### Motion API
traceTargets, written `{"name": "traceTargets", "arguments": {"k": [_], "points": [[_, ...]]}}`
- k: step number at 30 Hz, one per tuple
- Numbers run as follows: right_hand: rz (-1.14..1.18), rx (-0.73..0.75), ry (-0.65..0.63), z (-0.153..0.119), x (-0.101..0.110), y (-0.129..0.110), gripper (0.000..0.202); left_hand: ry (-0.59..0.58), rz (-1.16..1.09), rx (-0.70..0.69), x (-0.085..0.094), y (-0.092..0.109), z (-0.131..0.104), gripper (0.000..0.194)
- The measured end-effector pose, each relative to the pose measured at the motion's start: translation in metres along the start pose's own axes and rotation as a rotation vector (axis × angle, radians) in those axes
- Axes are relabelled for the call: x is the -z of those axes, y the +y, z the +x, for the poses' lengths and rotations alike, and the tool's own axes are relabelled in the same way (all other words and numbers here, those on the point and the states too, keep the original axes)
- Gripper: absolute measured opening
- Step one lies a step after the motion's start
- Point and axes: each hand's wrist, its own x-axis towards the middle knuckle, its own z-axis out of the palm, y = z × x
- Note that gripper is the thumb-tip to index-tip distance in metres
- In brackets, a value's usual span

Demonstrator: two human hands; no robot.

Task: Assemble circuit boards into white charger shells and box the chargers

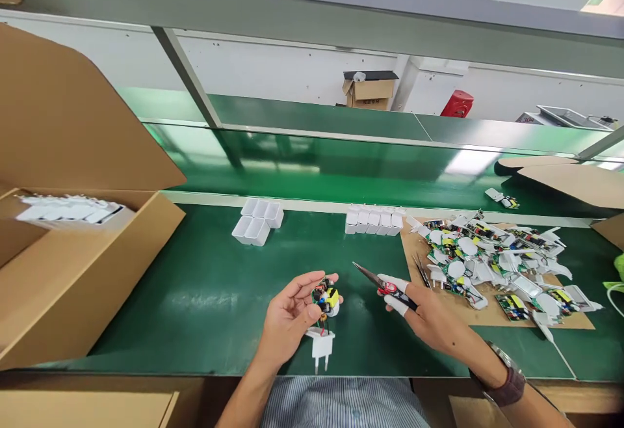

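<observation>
My left hand (292,314) is closed on a small circuit board (327,298) with a yellow transformer and dark components. Red and black wires run from the board down to a white two-pin plug part (322,345), which hangs below my fingers near the table's front edge. In my right hand (424,314) is a pair of pointed scissors (385,285) with red and black handles, their tip aimed up and left toward the board but apart from it. White coverings wrap the thumb and a finger of that hand.
Right, a pile of circuit boards with white casings (468,252) lies on a cardboard sheet (580,321), with tweezers (420,270) at its left edge. White trays (257,222) and a row of white cups (374,221) stand at the back. An open carton (131,265) is at left.
</observation>
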Motion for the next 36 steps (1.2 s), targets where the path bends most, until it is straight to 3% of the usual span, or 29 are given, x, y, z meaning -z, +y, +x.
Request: {"name": "traceTargets", "arguments": {"k": [4, 6, 11, 14, 21, 27, 36], "points": [[-0.092, 0.150, 0.016, -0.005, 0.007, -0.008, 0.078, -0.024, -0.075, 0.034, 0.001, -0.003, -0.003, 0.071], [-0.177, 0.243, 0.064, -0.004, 0.007, -0.011, 0.088, -0.040, -0.064, 0.035, 0.002, -0.004, -0.005, 0.070], [-0.565, 0.338, 0.352, 0.001, 0.004, -0.013, 0.074, -0.059, -0.003, -0.057, -0.004, -0.003, -0.013, 0.061], [-0.662, 0.382, 0.430, -0.002, 0.006, -0.013, 0.065, -0.025, 0.017, -0.137, -0.011, -0.001, -0.017, 0.056], [-0.640, 0.433, 0.513, -0.012, 0.014, -0.009, 0.059, -0.008, 0.132, -0.185, -0.021, 0.009, -0.022, 0.056], [-0.808, 0.470, 0.581, -0.012, 0.016, -0.018, 0.058, -0.021, 0.126, -0.265, -0.026, 0.011, -0.022, 0.053], [-0.845, 0.505, 0.626, -0.014, 0.014, -0.024, 0.042, -0.058, 0.143, -0.371, -0.032, 0.011, -0.021, 0.055]]}}
